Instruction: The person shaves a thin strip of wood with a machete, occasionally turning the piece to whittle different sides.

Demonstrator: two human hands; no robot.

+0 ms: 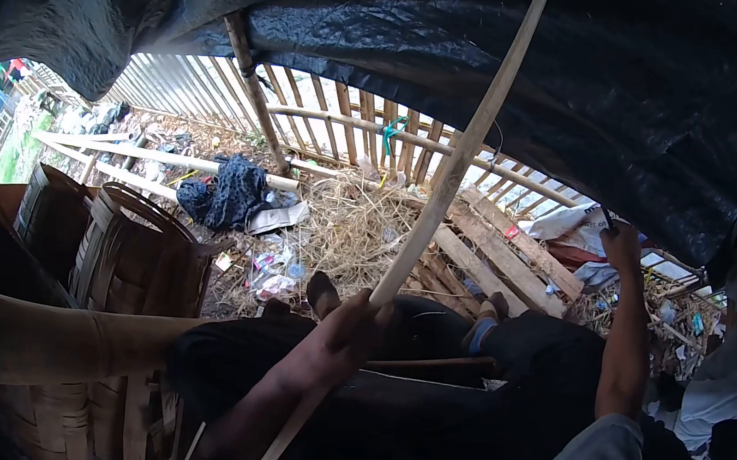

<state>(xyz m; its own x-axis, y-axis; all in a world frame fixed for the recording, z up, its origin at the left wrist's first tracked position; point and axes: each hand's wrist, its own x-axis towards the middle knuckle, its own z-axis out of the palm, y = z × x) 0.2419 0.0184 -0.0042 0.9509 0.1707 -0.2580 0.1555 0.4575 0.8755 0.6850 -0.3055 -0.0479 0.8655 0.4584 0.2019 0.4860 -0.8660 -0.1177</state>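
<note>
My left hand (pixel 350 328) is closed around a long, pale bamboo strip (pixel 459 163). The strip slants from the bottom edge, past my lap, up to the dark tarp overhead. My right arm reaches forward and to the right. At its end my right hand (pixel 624 247) looks curled, with something small and dark at its fingers that I cannot make out. Behind that hand lies a white printed sack (pixel 565 224). A thin brown stick (pixel 430 362) lies across my dark-trousered legs.
Black tarp (pixel 648 90) hangs low overhead. Woven bamboo baskets (pixel 129 245) and a thick bamboo pole (pixel 65 344) are on the left. Ahead are straw (pixel 355 228), wooden planks (pixel 500 257), a dark cloth (pixel 229 193), litter and a slatted bamboo fence (pixel 345 125).
</note>
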